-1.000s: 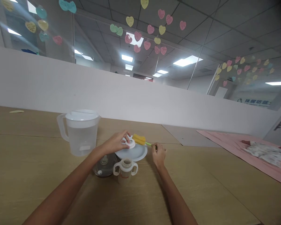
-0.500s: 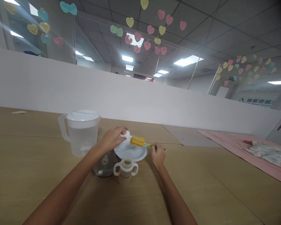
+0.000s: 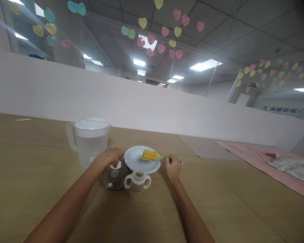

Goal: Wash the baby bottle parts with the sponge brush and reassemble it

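Note:
My right hand (image 3: 173, 167) grips the green handle of a bottle brush (image 3: 150, 155), whose yellow sponge head is over a white plate (image 3: 134, 168). My left hand (image 3: 110, 157) is closed with its fingertips on a white bottle ring (image 3: 116, 165), above a clear dark-looking dish (image 3: 119, 182). Inside that dish lie a clear nipple (image 3: 114, 173) and a small white piece (image 3: 109, 185). Between my arms a two-handled baby bottle (image 3: 137, 184) stands upright with its mouth uncovered.
A lidded clear pitcher (image 3: 92, 145) of water stands left of the plate. To the right, a pink cloth (image 3: 245, 150) carries a patterned white garment (image 3: 291, 165), perhaps on a doll. Behind the table (image 3: 218, 202) runs a white wall (image 3: 142, 108) below glass.
My left hand has moved left and down from the plate to the dish, bringing the white bottle ring along. The right hand and the brush have hardly moved.

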The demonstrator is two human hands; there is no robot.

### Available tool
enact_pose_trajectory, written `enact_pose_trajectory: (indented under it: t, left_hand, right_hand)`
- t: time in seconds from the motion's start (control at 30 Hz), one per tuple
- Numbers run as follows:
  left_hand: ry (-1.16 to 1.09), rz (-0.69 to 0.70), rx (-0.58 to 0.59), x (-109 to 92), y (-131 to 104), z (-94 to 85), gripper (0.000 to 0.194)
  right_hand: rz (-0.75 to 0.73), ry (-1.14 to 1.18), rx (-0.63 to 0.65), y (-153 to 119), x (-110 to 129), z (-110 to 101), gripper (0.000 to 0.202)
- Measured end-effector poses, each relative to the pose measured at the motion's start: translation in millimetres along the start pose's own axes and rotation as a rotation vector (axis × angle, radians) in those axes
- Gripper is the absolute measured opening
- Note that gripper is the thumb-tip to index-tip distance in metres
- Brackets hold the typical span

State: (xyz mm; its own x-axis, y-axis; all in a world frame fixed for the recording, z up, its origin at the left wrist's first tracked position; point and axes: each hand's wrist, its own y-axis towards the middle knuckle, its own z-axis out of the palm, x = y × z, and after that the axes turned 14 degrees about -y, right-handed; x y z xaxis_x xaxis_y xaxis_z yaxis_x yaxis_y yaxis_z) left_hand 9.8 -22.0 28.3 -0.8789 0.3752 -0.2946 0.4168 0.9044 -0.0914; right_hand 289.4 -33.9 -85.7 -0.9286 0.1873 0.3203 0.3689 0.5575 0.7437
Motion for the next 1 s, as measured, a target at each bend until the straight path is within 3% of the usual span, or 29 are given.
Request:
enact_pose_trajectory:
  t: [0.4, 1.0]
  left_hand:
    - [-0.004, -0.029, 0.112, 3, 11, 11.0, 0.053]
    - [-0.082, -0.049, 0.108, 13, 15, 14.1, 0.037]
  right_hand:
    - [-0.016, -0.021, -0.025, 0, 1, -3, 0.030]
    - [-0.042, -0.047, -0.020, -1, 3, -3, 0.030]
